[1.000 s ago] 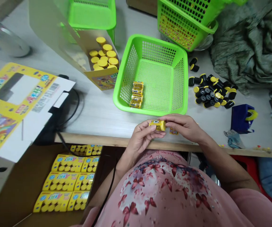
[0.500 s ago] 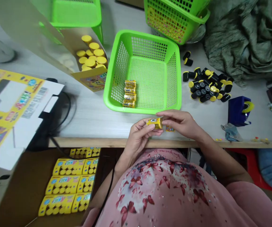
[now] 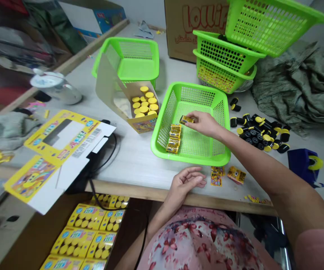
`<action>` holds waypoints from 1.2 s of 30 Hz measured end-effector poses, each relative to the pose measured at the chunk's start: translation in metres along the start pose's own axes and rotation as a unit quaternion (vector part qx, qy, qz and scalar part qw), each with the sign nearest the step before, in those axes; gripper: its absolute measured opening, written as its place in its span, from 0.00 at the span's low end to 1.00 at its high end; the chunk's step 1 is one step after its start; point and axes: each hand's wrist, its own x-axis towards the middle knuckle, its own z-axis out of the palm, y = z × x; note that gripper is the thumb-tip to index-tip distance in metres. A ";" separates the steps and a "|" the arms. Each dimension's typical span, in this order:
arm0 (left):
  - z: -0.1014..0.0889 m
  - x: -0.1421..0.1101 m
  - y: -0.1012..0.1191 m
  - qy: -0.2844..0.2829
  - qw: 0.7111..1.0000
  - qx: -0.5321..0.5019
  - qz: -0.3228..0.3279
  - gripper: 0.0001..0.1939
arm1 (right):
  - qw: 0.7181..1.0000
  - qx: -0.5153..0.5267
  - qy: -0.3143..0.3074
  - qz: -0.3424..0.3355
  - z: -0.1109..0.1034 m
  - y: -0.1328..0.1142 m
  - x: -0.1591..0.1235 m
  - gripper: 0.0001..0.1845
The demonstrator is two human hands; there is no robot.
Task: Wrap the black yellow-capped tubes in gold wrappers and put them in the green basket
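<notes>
My right hand (image 3: 205, 123) reaches into the green basket (image 3: 190, 159) and pinches a small yellow wrapped roll (image 3: 186, 119) just above a short row of the same yellow rolls (image 3: 174, 138) on the basket floor. My left hand (image 3: 186, 182) rests at the table's front edge with its fingers loosely curled and nothing in them. Small yellow stickers (image 3: 216, 176) and a folded yellow label piece (image 3: 236, 174) lie on the table just right of my left hand.
An open box of yellow-capped rolls (image 3: 143, 105) stands left of the basket. Black and yellow rolls (image 3: 259, 129) are heaped at the right, by a blue tape dispenser (image 3: 304, 165). Flat yellow cartons (image 3: 63, 146) lie left; stacked green baskets (image 3: 226, 56) behind. Packed boxes (image 3: 91, 232) sit below the table.
My right hand carried the yellow roll from the table edge into the green basket. My left hand let go and stayed by the edge. The camera tilted up.
</notes>
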 end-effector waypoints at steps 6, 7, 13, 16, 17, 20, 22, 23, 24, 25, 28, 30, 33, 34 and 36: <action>-0.002 0.000 -0.001 -0.003 1.000 0.011 -0.004 0.20 | 0.995 -0.064 -0.073 0.033 0.035 0.000 0.058 0.12; -0.002 0.000 -0.001 -0.003 1.000 0.011 -0.005 0.20 | 0.995 -0.062 -0.079 0.029 0.037 0.001 0.059 0.13; -0.002 0.002 0.001 0.004 1.000 0.022 0.000 0.16 | 0.992 -0.057 0.072 -0.089 0.000 0.007 0.007 0.15; -0.004 0.005 -0.002 0.013 0.999 0.038 0.013 0.17 | 0.964 -0.062 0.235 -0.106 -0.033 0.020 -0.074 0.10; -0.004 0.005 -0.004 0.015 0.999 0.048 0.016 0.17 | 0.952 -0.074 0.289 -0.068 -0.040 0.028 -0.108 0.10; -0.002 0.000 -0.011 0.054 0.987 0.134 0.066 0.16 | 0.909 -0.119 0.382 0.118 -0.045 0.066 -0.212 0.19; 0.006 -0.006 -0.009 0.073 0.951 0.260 0.152 0.12 | 0.883 -0.164 0.388 0.208 -0.037 0.097 -0.272 0.22; 0.012 -0.008 -0.005 0.067 0.919 0.331 0.202 0.10 | 0.872 -0.202 0.386 0.225 -0.031 0.112 -0.296 0.21; 0.020 -0.008 0.002 0.049 0.881 0.401 0.248 0.08 | 0.861 -0.238 0.383 0.234 -0.025 0.126 -0.316 0.21; 0.028 -0.006 0.010 0.024 0.840 0.461 0.284 0.07 | 0.851 -0.267 0.376 0.249 -0.019 0.138 -0.331 0.22; 0.049 0.016 0.042 0.017 0.725 0.600 0.338 0.07 | 0.847 -0.299 0.335 0.285 -0.006 0.163 -0.354 0.23; 0.054 0.038 0.061 0.058 0.668 0.670 0.318 0.11 | 0.857 -0.289 0.316 0.287 -0.004 0.169 -0.357 0.21; 0.049 0.065 0.078 0.113 0.587 0.768 0.231 0.17 | 0.841 -0.273 0.345 0.316 -0.007 0.168 -0.355 0.18; 0.046 0.070 0.080 0.113 0.552 0.801 0.202 0.18 | 0.824 -0.272 0.362 0.341 -0.009 0.167 -0.354 0.18; 0.041 0.075 0.082 0.097 0.503 0.843 0.166 0.17 | 0.782 -0.274 0.394 0.398 -0.012 0.170 -0.354 0.20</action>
